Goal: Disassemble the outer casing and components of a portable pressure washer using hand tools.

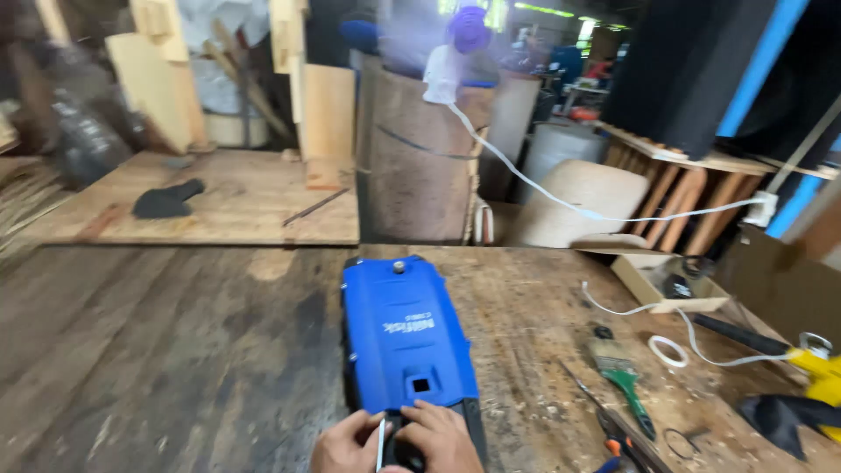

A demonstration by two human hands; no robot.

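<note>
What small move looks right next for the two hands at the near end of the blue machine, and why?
Probably keep both hands steady and ease the thin white piece in at the dark part on the blue machine. The left hand and right hand meet there, fingers pinched close. How it fits cannot be told.

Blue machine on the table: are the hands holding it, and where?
Yes. Both the left hand and right hand grip the blue machine at its near end, around a dark part there.

My hands (394, 442) are cut off at the frame's bottom edge, hiding the near end of the blue plastic machine casing (406, 337); the far workshop is blurred.
</note>
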